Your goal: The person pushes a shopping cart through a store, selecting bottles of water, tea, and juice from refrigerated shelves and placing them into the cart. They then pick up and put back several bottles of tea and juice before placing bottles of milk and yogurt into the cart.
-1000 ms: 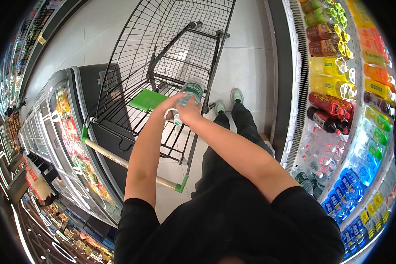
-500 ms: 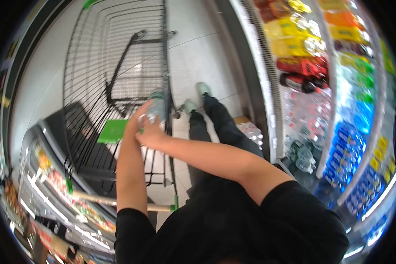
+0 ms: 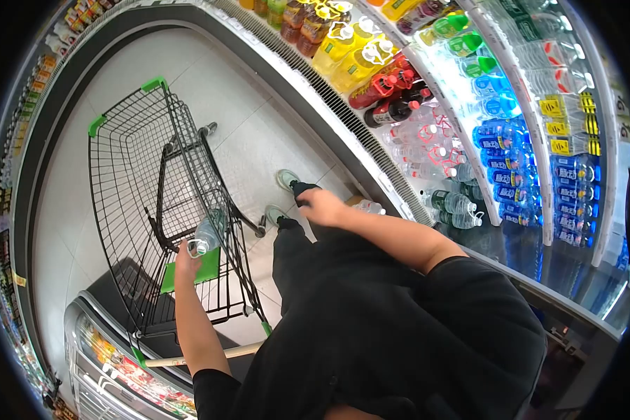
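Observation:
A large clear water bottle with a white carrying loop at its neck lies tilted inside the shopping cart. My left hand is closed at the bottle's neck and loop, just above a green panel in the cart; part of the fingers is hidden. To the right, outside the cart, my right hand hovers in front of my dark trousers, fingers loosely bent and nothing visible in them. The cart has black wire sides, green corners and a pale handle bar.
A shelf of drinks curves along the right, with yellow bottles, large clear bottles and blue-labelled bottles. Its dark base edge runs beside my feet. A chilled cabinet stands at lower left.
My right hand has come off the bottle and swung right, out of the cart. My left hand stays with the bottle. The view has turned, and the cart appears lower and tilted.

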Demonstrator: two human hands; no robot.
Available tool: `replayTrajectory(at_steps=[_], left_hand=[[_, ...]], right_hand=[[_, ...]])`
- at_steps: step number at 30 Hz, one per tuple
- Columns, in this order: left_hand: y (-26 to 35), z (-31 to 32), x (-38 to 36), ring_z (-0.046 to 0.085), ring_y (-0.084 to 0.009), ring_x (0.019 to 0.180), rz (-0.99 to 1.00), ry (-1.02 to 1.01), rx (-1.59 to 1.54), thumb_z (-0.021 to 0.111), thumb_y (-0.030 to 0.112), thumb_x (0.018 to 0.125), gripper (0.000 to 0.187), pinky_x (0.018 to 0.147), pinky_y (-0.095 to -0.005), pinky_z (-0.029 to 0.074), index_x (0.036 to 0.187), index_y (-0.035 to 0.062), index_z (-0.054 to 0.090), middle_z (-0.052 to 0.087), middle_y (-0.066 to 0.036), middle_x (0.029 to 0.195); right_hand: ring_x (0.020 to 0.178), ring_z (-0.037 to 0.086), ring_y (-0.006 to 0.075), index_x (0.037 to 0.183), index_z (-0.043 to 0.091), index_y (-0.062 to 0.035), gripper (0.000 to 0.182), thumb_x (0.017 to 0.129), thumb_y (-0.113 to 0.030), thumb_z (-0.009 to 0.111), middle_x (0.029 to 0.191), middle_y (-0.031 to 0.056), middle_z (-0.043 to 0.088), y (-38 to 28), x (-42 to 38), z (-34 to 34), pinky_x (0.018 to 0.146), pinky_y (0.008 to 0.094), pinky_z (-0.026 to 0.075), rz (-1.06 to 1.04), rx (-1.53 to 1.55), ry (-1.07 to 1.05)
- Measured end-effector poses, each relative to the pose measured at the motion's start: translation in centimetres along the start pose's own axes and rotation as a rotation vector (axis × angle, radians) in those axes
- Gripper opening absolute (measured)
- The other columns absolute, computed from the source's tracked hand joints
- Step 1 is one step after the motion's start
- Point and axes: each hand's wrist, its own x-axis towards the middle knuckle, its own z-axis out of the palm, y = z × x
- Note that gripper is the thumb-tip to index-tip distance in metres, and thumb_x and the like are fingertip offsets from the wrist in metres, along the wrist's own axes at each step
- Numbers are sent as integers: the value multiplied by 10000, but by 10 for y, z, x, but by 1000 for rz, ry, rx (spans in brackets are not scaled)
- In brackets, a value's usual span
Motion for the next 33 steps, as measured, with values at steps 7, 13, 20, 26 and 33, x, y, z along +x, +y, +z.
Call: replayTrajectory(at_steps=[7,13,20,26,33], left_hand=[[28,10,10,497,-313,1330,247,525,-88,608,258,970,595,1100,-386,380,1423,-88,437,504,-217,1456],[185,139,-80,504,-327,1324,613,730,-47,566,186,1014,522,1098,-420,395,1437,-83,421,497,-251,1433],[256,373,-53,653,-250,1100,682,164,238,654,153,931,300,959,-364,512,1195,11,637,689,-143,1136],[273,574,1,622,-301,1192,303,-359,193,675,318,914,555,1008,-371,487,1319,-44,567,624,-228,1311],[308,672,44,654,-220,1029,-313,-631,-472,572,519,968,492,931,-450,525,1256,121,590,659,-83,1160]], right_hand=[[1128,618,418,1255,635,4,500,839,-269,678,1226,272,628,140,-21,-127,1005,478,488,355,-144,444],[1221,543,415,1291,605,20,531,829,-209,731,1322,262,565,213,6,-224,1049,472,451,364,-263,712],[1265,528,412,1367,543,29,571,863,-175,718,1383,253,537,230,113,-308,1082,456,428,42,-248,581],[1275,543,415,1333,565,40,511,886,-177,686,1399,267,547,262,170,-299,1084,455,437,155,-274,468],[1161,571,422,1307,573,62,497,929,-245,672,1361,276,549,228,151,-263,1045,455,434,109,-49,490]])
